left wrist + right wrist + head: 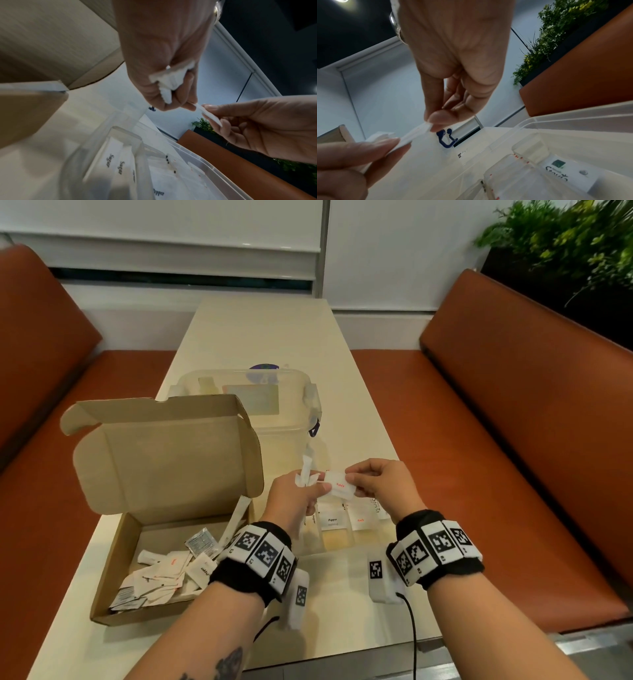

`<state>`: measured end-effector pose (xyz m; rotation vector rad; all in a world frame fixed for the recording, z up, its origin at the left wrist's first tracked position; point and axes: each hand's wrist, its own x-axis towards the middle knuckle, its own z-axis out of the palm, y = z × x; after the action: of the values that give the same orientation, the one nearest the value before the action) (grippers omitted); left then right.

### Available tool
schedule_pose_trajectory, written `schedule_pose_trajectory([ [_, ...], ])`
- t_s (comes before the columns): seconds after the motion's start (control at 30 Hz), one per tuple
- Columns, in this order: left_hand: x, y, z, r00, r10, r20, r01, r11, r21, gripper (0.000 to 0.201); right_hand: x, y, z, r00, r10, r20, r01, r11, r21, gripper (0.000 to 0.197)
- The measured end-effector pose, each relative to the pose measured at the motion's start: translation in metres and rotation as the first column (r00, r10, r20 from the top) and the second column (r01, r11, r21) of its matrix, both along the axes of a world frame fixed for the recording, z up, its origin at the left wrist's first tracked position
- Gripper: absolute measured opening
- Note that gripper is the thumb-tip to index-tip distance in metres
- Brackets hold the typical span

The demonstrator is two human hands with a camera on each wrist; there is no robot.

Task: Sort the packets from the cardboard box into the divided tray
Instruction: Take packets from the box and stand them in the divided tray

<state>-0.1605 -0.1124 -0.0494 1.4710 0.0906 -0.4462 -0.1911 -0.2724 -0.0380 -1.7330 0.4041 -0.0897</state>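
Observation:
An open cardboard box [111, 577] at the left holds several loose white packets [161, 577]. The clear divided tray [339, 542] lies under my hands, with sugar packets [111, 162], a pepper packet [330, 520] and a Stevia packet [556, 170] in separate compartments. My left hand [298, 494] grips a bunch of stick packets [306, 474] and also pinches one edge of a white salt packet [339, 486]. My right hand [373, 484] pinches the other edge of that salt packet [412, 136] between thumb and forefinger, above the tray.
A clear lidded storage box [260, 405] with a blue latch [445, 138] stands behind the tray. Orange benches [496, 440] flank the narrow table. A white tagged block [380, 580] with a black cable lies near the front edge. Plants [565, 241] are at far right.

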Motion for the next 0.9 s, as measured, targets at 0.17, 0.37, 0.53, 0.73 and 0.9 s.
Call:
schedule_pose_trajectory([
  [0.17,-0.003,-0.004,-0.002,1.000,-0.011,0.018,0.010,0.999,0.041,0.013,-0.003,-0.006,0.002,0.994,0.105,-0.033,-0.107,0.992,-0.071,0.013],
  [0.37,-0.009,-0.009,-0.008,1.000,-0.010,0.008,0.009,1.000,0.015,0.019,-0.009,-0.020,0.008,0.991,0.118,-0.056,-0.122,0.990,-0.075,0.009],
  [0.53,-0.007,-0.015,-0.012,0.998,0.014,0.059,-0.017,0.998,0.066,0.011,-0.012,-0.020,0.003,0.994,0.095,-0.062,-0.098,0.994,-0.042,0.009],
  [0.73,-0.004,-0.018,-0.013,0.997,-0.007,-0.076,0.001,0.997,-0.073,0.017,-0.014,-0.019,-0.007,0.999,0.039,-0.033,-0.040,0.999,-0.023,0.011],
  [0.9,-0.003,-0.021,-0.013,0.988,-0.070,-0.137,0.053,0.991,-0.125,0.021,-0.012,-0.018,-0.004,0.999,0.025,0.027,-0.021,0.992,-0.122,0.011],
])
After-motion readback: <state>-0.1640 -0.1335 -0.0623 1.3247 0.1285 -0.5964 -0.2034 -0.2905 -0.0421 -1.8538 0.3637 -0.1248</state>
